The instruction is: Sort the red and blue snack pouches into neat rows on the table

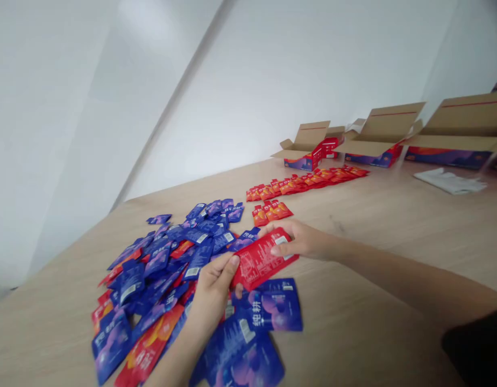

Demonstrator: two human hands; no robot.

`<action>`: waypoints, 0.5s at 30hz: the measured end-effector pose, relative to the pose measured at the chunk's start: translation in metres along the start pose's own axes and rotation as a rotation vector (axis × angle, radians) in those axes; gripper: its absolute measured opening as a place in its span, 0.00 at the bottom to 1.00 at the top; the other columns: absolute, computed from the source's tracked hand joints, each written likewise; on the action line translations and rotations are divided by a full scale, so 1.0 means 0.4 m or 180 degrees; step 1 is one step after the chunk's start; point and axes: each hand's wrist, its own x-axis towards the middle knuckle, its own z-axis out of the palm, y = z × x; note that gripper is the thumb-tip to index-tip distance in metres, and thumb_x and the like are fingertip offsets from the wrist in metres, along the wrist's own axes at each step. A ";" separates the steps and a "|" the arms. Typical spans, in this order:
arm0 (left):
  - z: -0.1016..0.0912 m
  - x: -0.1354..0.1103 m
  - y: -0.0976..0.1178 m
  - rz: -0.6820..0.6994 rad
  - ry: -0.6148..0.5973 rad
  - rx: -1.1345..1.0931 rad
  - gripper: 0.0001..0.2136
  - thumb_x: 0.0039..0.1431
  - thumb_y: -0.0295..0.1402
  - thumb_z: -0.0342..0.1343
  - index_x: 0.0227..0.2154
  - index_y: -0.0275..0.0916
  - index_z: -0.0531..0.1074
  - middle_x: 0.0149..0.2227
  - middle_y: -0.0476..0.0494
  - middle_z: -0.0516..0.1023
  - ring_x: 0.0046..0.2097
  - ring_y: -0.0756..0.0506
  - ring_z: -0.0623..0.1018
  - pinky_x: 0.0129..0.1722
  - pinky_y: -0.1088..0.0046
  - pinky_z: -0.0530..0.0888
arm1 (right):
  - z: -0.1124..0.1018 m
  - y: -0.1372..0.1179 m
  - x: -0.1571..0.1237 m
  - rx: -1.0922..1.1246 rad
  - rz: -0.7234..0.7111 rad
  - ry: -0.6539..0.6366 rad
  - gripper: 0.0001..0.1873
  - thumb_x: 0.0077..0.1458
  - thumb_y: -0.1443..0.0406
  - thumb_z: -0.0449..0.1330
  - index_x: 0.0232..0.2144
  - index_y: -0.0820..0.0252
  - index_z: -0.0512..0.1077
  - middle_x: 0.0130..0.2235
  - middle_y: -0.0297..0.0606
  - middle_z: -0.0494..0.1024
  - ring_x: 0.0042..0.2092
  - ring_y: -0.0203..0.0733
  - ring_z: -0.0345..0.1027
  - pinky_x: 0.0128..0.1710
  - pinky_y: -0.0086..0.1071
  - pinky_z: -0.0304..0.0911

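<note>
My left hand [213,290] and my right hand [299,240] both grip a red foil sachet [260,259] by its opposite ends, with its printed back facing up. Under my left hand lies a large heap of blue-purple sachets [168,263] mixed with a few red ones. A blue-purple sachet [270,306] lies flat just below the red one, and another [238,352] sits nearer me. Beyond my right hand stands a small group of orange-red sachets [270,212].
A long row of orange-red sachets [305,183] lies across the light wood table [373,301]. Several open cardboard boxes [460,134] with printed sides stand at the far edge, and loose white papers [450,181] lie before them. A white wall rises behind.
</note>
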 end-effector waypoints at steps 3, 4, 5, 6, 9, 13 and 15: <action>0.058 0.028 0.008 0.0223 -0.0108 0.0232 0.21 0.65 0.47 0.47 0.21 0.40 0.67 0.16 0.52 0.68 0.20 0.51 0.66 0.24 0.76 0.64 | -0.056 0.018 -0.035 0.0396 -0.0035 0.0136 0.24 0.47 0.49 0.68 0.34 0.62 0.68 0.31 0.35 0.76 0.33 0.39 0.72 0.37 0.33 0.68; 0.068 0.038 0.009 0.0280 -0.0228 0.0387 0.20 0.66 0.46 0.46 0.22 0.39 0.68 0.18 0.51 0.70 0.23 0.51 0.68 0.27 0.76 0.66 | -0.076 0.025 -0.042 0.0222 -0.0126 0.0238 0.22 0.50 0.49 0.66 0.32 0.62 0.69 0.31 0.36 0.77 0.33 0.40 0.72 0.37 0.34 0.68; 0.072 0.048 0.009 0.0335 -0.0354 0.0568 0.19 0.66 0.45 0.46 0.26 0.39 0.71 0.23 0.49 0.74 0.26 0.49 0.71 0.30 0.75 0.68 | -0.098 0.033 -0.046 -0.0093 -0.0261 0.0409 0.20 0.54 0.50 0.63 0.31 0.62 0.70 0.31 0.37 0.77 0.34 0.40 0.72 0.37 0.35 0.68; 0.070 0.056 0.008 0.0385 -0.0475 0.0768 0.16 0.66 0.44 0.47 0.32 0.39 0.73 0.29 0.47 0.77 0.31 0.48 0.74 0.35 0.74 0.70 | -0.124 0.043 -0.046 -0.0508 -0.0438 0.0684 0.18 0.57 0.52 0.60 0.31 0.62 0.71 0.31 0.37 0.78 0.34 0.41 0.72 0.37 0.35 0.68; 0.045 0.062 0.006 0.0405 -0.0731 0.1358 0.16 0.66 0.42 0.48 0.51 0.41 0.71 0.48 0.43 0.77 0.49 0.44 0.75 0.51 0.69 0.69 | -0.220 0.093 -0.021 -0.1868 -0.1105 0.1901 0.15 0.61 0.58 0.55 0.33 0.62 0.76 0.34 0.40 0.80 0.37 0.45 0.74 0.41 0.38 0.69; -0.015 0.021 0.005 0.0032 -0.1408 0.1770 0.15 0.66 0.41 0.47 0.47 0.45 0.75 0.49 0.45 0.78 0.51 0.42 0.75 0.54 0.67 0.68 | -0.349 0.204 0.059 -0.2781 -0.2069 0.2492 0.16 0.61 0.67 0.52 0.45 0.59 0.78 0.46 0.42 0.81 0.47 0.47 0.75 0.52 0.41 0.69; -0.051 -0.006 -0.002 -0.0207 -0.1470 0.1773 0.13 0.65 0.42 0.49 0.46 0.48 0.76 0.48 0.46 0.78 0.50 0.42 0.76 0.53 0.68 0.69 | -0.396 0.261 0.103 -0.3080 -0.2273 0.2221 0.20 0.60 0.71 0.49 0.48 0.59 0.77 0.49 0.43 0.79 0.52 0.47 0.73 0.56 0.43 0.67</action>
